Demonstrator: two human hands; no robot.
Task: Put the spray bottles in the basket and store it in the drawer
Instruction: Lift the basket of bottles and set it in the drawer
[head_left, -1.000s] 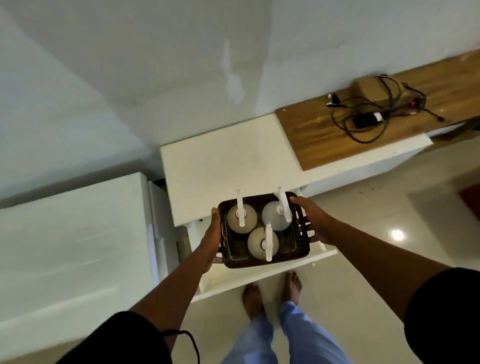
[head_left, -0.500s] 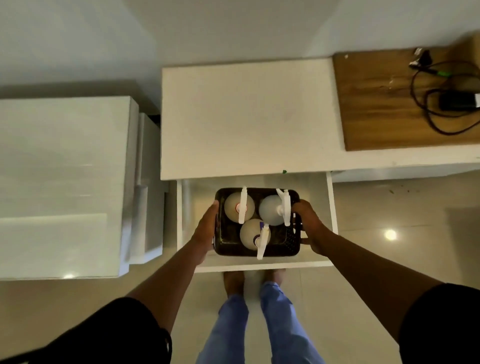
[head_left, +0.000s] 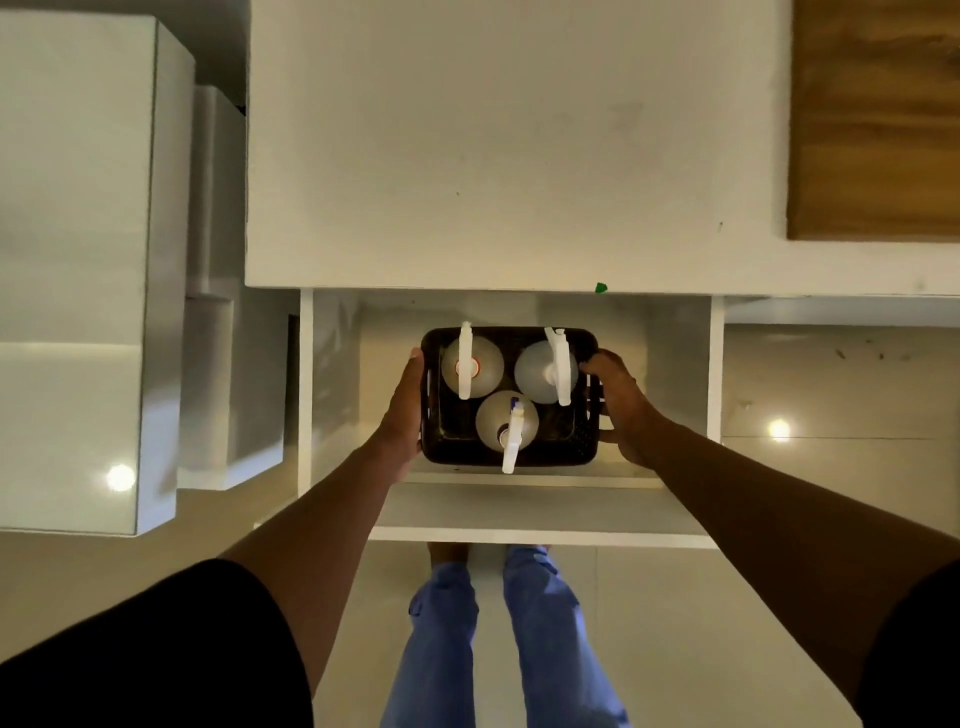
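Left fingers (head_left: 415, 364): held straight and close together, laid flat along the left wall of the basket (head_left: 582, 452); the thumb is hidden.
Right fingers (head_left: 597, 361): curled over the basket's right rim near its far corner, clasping it.
Left hand (head_left: 405, 410): pressed against the basket's left side — the basket is gripped between both hands.
Right hand (head_left: 623, 405): wrapped around the right side; its palm side cannot be seen.
Basket: dark, rectangular, its long axis running left to right, held level inside the open drawer (head_left: 680, 374); whether it touches the drawer floor cannot be told.
Spray bottles: three, upright, seen from above — far-left bottle (head_left: 485, 364), far-right bottle (head_left: 535, 374), near bottle (head_left: 491, 423).
Nozzles: the two far ones run front-to-back; which end is the tip is hard to make out. The near one points toward the person.
Hidden: the basket's interior is dark and its floor hardly legible.
Drawer: white, pulled out from under the white desk (head_left: 493, 156).
Cut off: a wooden panel (head_left: 872, 119) at the upper right edge.
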